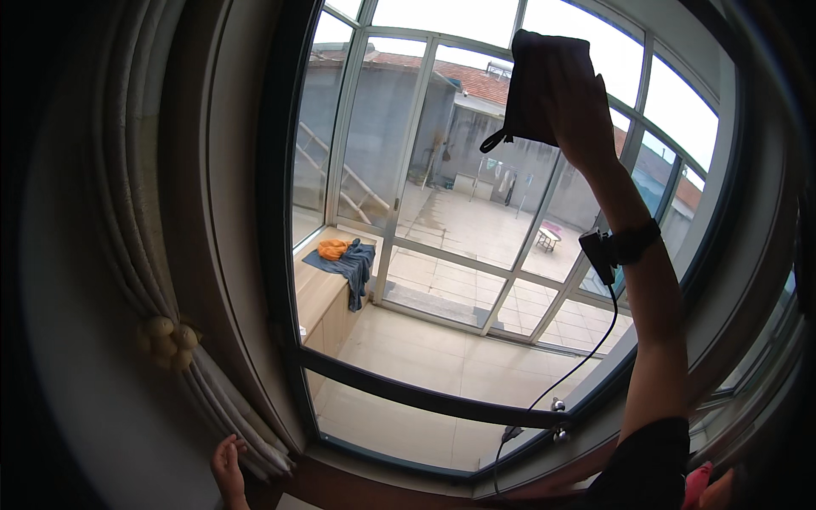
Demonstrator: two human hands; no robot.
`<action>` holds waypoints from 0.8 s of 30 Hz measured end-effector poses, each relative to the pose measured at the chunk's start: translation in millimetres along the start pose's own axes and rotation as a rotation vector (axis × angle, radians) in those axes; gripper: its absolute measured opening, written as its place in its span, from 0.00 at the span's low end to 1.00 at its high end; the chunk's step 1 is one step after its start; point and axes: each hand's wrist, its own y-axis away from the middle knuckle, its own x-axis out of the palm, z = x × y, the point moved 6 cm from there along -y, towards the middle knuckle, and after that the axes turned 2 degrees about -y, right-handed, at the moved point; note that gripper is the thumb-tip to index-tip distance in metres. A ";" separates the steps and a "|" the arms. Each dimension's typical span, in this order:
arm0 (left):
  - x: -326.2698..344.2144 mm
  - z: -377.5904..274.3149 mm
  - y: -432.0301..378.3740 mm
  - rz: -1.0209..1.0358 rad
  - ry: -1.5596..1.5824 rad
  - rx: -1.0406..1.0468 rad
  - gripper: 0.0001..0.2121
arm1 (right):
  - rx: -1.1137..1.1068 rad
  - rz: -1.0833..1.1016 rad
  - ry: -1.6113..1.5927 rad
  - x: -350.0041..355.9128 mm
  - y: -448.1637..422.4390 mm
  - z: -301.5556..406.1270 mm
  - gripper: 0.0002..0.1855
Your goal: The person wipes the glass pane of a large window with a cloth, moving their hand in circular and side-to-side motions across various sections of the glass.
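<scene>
My right hand (pixel 577 108) is raised high, its fingers spread flat over a dark cloth (pixel 539 89) with a small hanging loop at its lower corner. The cloth lies against the upper part of a large window pane (pixel 446 210). Around my right wrist is a black strap with a small box-shaped device (pixel 597 255), from which a black cable (pixel 590 357) runs down. My left hand (pixel 229 462) is low at the bottom left, beside the lower end of a curtain (pixel 236 427), its fingers slightly bent and nothing seen in them.
A dark horizontal window bar (pixel 427 398) crosses low, with a round metal knob (pixel 558 404) at its right. A flower-shaped tieback (pixel 169 341) gathers the curtain. Beyond the glass stand a wooden cabinet (pixel 319 299) with blue and orange cloths (pixel 357 261) and a glazed partition. Something pink (pixel 698 484) shows lower right.
</scene>
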 end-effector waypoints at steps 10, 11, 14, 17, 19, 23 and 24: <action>46.7 -13.1 29.2 0.133 0.075 0.066 0.11 | 0.102 -0.303 0.059 -1.0 16.2 -92.5 0.28; 46.6 -16.3 34.9 0.132 0.063 0.067 0.12 | 0.058 -0.337 0.025 -3.8 15.6 -67.0 0.27; 54.2 -26.0 45.7 0.146 0.028 0.044 0.12 | 0.105 -0.222 -0.138 -16.8 21.3 1.6 0.26; 60.0 -31.6 52.7 0.178 0.046 0.052 0.11 | -0.054 -0.063 -0.283 -18.3 40.9 75.0 0.29; 55.8 -35.2 57.8 0.150 0.049 0.060 0.11 | -0.133 0.068 -0.413 -28.1 51.1 127.0 0.31; 50.3 -28.6 44.0 0.178 0.090 0.096 0.11 | -0.313 0.051 -0.364 -49.2 108.6 195.2 0.22; 43.1 -25.0 39.4 0.170 0.051 0.101 0.12 | -0.274 0.018 -0.441 -59.6 108.0 201.6 0.21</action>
